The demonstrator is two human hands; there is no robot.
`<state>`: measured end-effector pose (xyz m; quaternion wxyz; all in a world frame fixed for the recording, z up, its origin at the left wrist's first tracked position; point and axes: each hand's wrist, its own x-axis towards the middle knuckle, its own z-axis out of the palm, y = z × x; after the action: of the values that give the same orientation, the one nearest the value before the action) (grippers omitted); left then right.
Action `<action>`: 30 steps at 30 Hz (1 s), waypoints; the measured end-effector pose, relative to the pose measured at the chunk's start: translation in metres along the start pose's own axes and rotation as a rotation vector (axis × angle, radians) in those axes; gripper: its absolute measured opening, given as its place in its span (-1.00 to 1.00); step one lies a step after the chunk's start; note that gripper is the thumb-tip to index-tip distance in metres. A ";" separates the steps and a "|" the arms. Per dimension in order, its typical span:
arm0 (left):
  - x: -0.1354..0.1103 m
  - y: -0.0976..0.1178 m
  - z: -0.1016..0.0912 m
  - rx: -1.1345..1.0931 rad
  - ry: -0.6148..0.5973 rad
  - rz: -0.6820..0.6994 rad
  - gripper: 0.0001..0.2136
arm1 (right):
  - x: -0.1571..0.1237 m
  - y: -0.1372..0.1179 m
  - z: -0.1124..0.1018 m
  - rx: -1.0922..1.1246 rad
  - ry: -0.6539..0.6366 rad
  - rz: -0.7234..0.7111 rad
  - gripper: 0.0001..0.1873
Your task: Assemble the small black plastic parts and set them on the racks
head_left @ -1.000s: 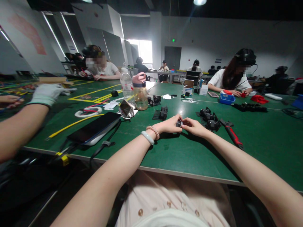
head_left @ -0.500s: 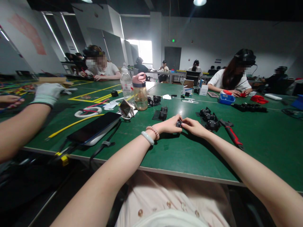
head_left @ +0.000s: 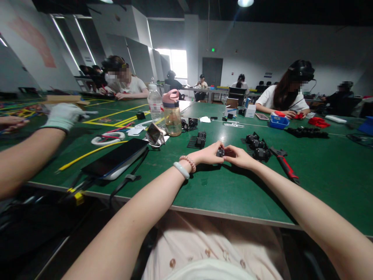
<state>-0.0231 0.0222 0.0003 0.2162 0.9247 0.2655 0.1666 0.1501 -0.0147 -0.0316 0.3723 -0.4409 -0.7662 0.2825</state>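
Both my hands meet over the green table point(head_left: 221, 186) and pinch one small black part point(head_left: 220, 152) between their fingertips. My left hand point(head_left: 207, 154), with a jade bangle and a bead bracelet at the wrist, closes on the part from the left. My right hand point(head_left: 239, 156) closes on it from the right. A cluster of similar black parts point(head_left: 257, 147) lies just right of my right hand. Another black part on a ribbed black tray point(head_left: 198, 140) sits just beyond my left hand.
Red-handled pliers point(head_left: 284, 164) lie to the right. A dark tablet point(head_left: 115, 158), a pink-lidded bottle point(head_left: 172, 113), a clear bottle point(head_left: 155, 103) and a yellow strip point(head_left: 87, 154) are on the left. A co-worker's gloved hand point(head_left: 62, 116) reaches in at far left. Other people sit across the table.
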 end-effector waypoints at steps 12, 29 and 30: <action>-0.001 -0.001 -0.001 0.010 -0.018 0.011 -0.60 | 0.000 -0.002 0.000 -0.062 0.028 0.013 -0.67; -0.001 0.001 0.000 0.002 -0.013 -0.003 -0.61 | 0.000 -0.002 0.000 -0.059 0.016 0.015 -0.64; 0.000 0.001 0.000 -0.001 -0.013 -0.002 -0.61 | 0.000 -0.001 0.000 -0.052 0.012 0.009 -0.63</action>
<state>-0.0231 0.0213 0.0009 0.2184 0.9254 0.2649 0.1605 0.1495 -0.0154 -0.0313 0.3639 -0.4556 -0.7691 0.2616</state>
